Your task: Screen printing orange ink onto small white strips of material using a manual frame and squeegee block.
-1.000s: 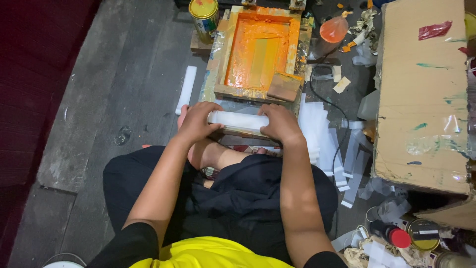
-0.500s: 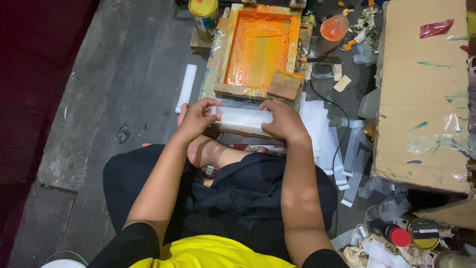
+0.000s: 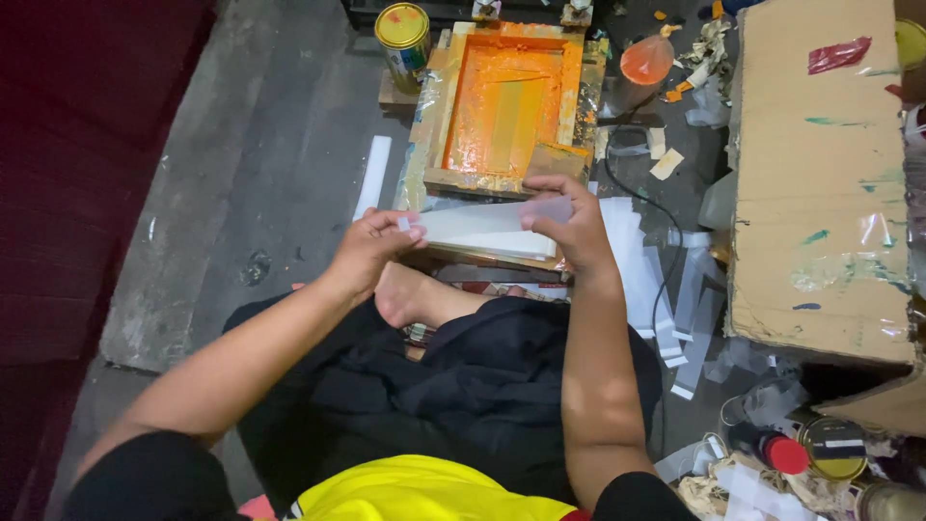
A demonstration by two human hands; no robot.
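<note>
Pale translucent plastic strip, long and flat, pinched at both ends: left hand, right hand.

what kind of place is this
Probably a small screen-printing workshop on the floor: a wooden frame coated in orange ink, ink cans, and white strips held by both hands.

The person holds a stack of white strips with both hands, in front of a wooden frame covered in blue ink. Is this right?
Not quite: the head view shows the ink on the wooden frame is orange, not blue. The left hand and right hand do hold the stack of white strips in front of it.
</note>
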